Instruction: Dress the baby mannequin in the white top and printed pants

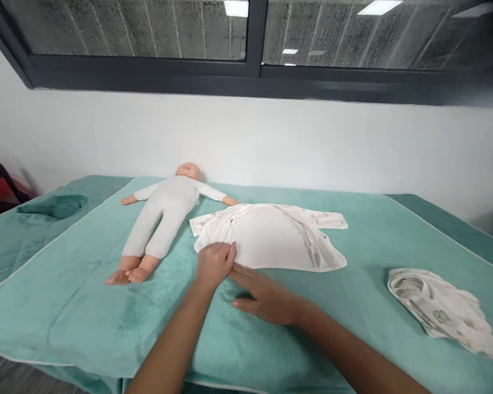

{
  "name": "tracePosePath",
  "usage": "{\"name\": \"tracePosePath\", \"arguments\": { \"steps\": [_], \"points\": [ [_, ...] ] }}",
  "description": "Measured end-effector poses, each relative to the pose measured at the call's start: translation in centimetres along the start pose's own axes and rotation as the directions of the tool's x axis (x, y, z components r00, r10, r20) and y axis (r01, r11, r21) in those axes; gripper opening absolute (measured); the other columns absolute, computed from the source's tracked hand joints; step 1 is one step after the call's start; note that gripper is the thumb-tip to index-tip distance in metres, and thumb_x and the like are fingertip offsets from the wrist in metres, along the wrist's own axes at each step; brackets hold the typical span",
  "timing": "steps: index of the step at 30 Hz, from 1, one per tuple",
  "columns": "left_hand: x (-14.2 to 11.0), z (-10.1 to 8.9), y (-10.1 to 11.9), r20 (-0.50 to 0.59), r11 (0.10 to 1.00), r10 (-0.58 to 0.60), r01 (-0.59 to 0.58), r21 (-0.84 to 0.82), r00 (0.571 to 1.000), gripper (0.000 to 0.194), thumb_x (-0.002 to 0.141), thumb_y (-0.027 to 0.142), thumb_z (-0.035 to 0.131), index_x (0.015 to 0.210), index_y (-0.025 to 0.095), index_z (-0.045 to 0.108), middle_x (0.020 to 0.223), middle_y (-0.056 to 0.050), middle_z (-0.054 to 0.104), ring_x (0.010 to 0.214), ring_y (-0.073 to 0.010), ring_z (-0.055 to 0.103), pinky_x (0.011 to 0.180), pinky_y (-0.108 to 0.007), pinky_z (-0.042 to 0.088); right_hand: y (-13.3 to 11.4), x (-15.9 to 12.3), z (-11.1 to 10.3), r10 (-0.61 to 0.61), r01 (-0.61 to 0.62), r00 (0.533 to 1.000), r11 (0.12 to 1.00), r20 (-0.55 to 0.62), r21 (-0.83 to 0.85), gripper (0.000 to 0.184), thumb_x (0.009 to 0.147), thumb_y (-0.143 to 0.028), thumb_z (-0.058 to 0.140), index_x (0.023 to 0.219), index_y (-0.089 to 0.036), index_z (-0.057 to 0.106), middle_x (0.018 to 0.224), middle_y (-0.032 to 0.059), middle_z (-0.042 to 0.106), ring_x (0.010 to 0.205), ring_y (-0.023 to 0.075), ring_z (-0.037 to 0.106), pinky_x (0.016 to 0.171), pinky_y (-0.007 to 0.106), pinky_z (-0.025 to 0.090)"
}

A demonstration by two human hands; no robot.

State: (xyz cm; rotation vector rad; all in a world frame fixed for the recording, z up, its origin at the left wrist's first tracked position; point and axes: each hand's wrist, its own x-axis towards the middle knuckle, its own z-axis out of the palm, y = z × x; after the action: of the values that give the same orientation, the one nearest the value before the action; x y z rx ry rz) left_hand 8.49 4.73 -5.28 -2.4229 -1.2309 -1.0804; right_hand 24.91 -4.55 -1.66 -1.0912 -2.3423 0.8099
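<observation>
A white long-sleeved baby shirt (277,241) lies spread with its front opened out, its sleeves reaching left and right. My left hand (216,264) is closed at the left part of its lower hem, with the cloth pinched in the fingers. Just right of it, my right hand (267,298) lies low over the bed cover with fingers stretched out. Its fingertips meet the left hand by the hem. Left of the shirt, a baby doll (164,210) in a white body suit lies on its back, arms spread and feet toward me.
A bundled, printed white cloth (441,309) rests at the right. Green bedding (86,323) covers the bed, with a darker rumpled fold (53,208) at the left. Behind stands a white wall (312,142) below a dark-framed window (254,82). A red and black object (0,189) shows at the far left.
</observation>
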Motion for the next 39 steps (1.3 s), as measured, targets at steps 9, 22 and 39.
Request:
{"name": "tracePosePath", "arguments": {
  "steps": [9,22,39],
  "points": [
    [0.2,0.5,-0.1,0.167,0.997,-0.08,0.08,0.007,0.983,0.051,0.097,0.035,0.04,0.052,0.017,0.055,0.051,-0.003,0.06,0.05,-0.0139,0.051,0.053,-0.029,0.02,8.6,-4.4,-3.6,0.332,-0.43,0.901,0.774,-0.281,-0.465,0.066,0.099,-0.056,0.023,0.153,-0.017,0.028,0.159,0.0085,0.022,0.148,0.0231,0.016,0.12,0.048,0.02],
    [0.1,-0.3,0.1,0.178,0.987,-0.118,0.135,-0.085,0.977,0.048,0.097,0.034,0.041,0.053,0.018,0.053,0.054,-0.002,0.06,0.055,-0.014,0.052,0.055,-0.029,0.026,10.8,-10.0,-1.1,0.361,-0.701,0.701,0.507,-0.615,-0.502,0.068,0.097,-0.054,0.026,0.143,-0.007,0.042,0.153,0.0222,0.032,0.146,0.0333,0.022,0.114,0.053,0.029],
    [2.7,-10.6,-19.9,0.286,0.752,-0.612,0.655,-0.079,0.737,0.055,0.084,0.049,0.054,0.131,0.02,0.055,0.124,-0.01,0.066,0.107,-0.0275,0.064,0.09,-0.038,0.05,1.5,30.1,2.0,0.125,-0.192,0.885,0.976,-0.448,-0.106,0.069,0.097,-0.049,0.035,0.149,-0.005,0.026,0.16,0.0173,0.017,0.149,0.0278,0.009,0.12,0.047,0.012]
  ]
}}
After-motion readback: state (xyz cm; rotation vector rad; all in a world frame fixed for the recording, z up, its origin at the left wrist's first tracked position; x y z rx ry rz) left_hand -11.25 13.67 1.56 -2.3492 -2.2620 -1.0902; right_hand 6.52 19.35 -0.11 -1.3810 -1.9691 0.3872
